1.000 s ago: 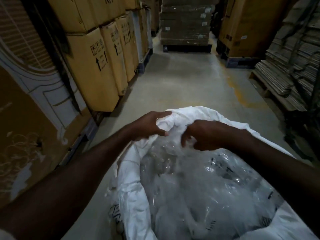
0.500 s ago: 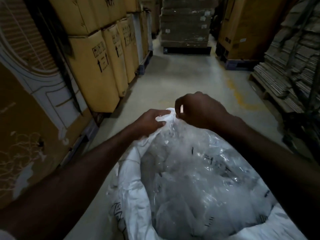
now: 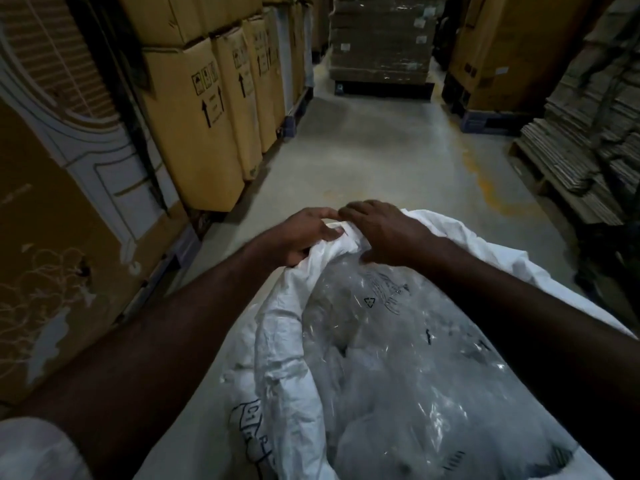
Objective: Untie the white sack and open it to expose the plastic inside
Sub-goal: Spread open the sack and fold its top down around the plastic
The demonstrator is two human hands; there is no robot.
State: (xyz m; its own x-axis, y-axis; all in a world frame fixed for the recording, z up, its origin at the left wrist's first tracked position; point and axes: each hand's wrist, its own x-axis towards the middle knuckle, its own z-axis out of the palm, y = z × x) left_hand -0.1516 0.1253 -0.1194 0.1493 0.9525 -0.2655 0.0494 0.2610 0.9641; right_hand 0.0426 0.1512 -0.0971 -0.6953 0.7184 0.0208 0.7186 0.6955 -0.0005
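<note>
Big white woven sack [image 3: 277, 341] sitting low in the middle of the view, right under both arms, on a pale concrete floor [image 3: 374, 157]; mouth already spread wide, rim rolled outward, some black print on the near left side; crinkly clear plastic bag [image 3: 398, 358] filling the opening, shiny, with small black markings and a little triangle symbol; pale stuff inside it, can't tell what. Left hand [image 3: 304, 233] curled closed on a bunched bit of white fabric at the far edge of the rim, thumb on top; right hand [image 3: 377, 230] just beside it, fingertips almost touching the left, fingers bent down over the same bunch, pressing where fabric meets plastic; can't tell if actually pinching anything. Tall yellow-brown cardboard boxes [image 3: 194, 126] with black arrow marks lined up on the left; stacked flattened cardboard [image 3: 595, 140] on the right; wrapped pallet of boxes [image 3: 381, 39] at the far end of the aisle.
</note>
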